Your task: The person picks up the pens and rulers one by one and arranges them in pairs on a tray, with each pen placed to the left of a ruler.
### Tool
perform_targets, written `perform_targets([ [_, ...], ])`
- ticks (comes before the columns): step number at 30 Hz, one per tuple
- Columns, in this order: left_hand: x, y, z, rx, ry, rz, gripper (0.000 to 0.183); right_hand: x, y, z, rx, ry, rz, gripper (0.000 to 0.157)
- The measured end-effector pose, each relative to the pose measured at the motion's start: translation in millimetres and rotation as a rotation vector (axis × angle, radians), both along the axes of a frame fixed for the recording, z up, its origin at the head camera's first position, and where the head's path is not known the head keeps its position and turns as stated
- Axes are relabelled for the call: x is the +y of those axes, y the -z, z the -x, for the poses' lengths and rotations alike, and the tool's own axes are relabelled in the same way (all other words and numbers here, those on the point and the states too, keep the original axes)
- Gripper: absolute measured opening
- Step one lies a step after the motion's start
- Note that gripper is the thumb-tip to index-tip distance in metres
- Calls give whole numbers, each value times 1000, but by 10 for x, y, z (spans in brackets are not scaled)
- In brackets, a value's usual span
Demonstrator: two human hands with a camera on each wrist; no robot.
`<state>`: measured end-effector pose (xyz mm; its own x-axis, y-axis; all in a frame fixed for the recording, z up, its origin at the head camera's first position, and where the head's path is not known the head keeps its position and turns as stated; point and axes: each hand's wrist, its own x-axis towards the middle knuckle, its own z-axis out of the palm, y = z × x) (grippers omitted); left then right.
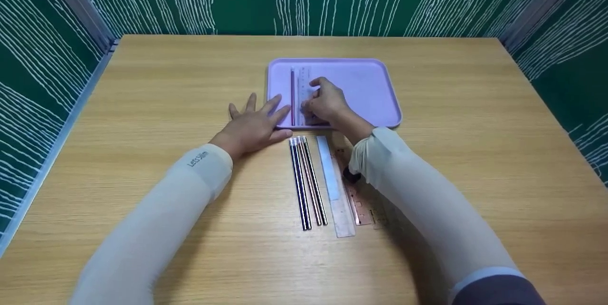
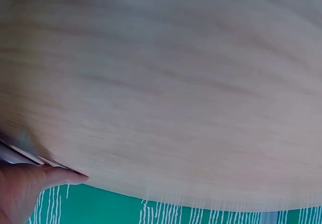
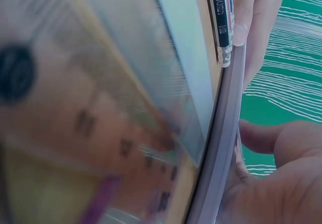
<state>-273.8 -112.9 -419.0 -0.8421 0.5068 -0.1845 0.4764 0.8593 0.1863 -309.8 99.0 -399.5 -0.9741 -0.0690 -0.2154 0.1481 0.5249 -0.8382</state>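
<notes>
And it's the right hand (image 1: 327,103) nearer, bent fingers over the clear ruler (image 1: 305,79) from its right, pinching or not I can't tell, ruler running near-to-far beside a pencil (image 1: 292,93) in the purple tray (image 1: 363,86), left hand (image 1: 251,128) spread loose at its edge.

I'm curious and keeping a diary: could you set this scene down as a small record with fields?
Surface: wooden table
Tray: purple tray with a red pencil and clear ruler in its left half
Left hand: fingers spread, at the tray's near-left corner
Right hand: over the tray, fingers at the clear ruler; grip unclear
Nearer on table: striped pencils, blue-and-clear ruler, pink see-through piece
Partly hidden: pink piece, by right sleeve
</notes>
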Motion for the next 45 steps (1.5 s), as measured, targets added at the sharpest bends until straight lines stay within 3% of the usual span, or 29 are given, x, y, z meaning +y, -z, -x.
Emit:
perform_targets([
  [10,4,19,9,2,-8,-1,79,-6,19,-10,46,-14,-168,65],
  [23,4,0,-8,-3,0,-18,78,-43,-4,-16,9,-49,-304,57],
  [29,0,-3,-7,-8,-3,-20,79,-23,-21,-31,7,-60,-311,53],
  [36,4,8,-5,2,0,-16,79,48,-14,-103,77,-77,-295,47],
  [45,15,-5,-15,4,-15,-3,79,162,-51,-224,96,-117,-118,44],
])
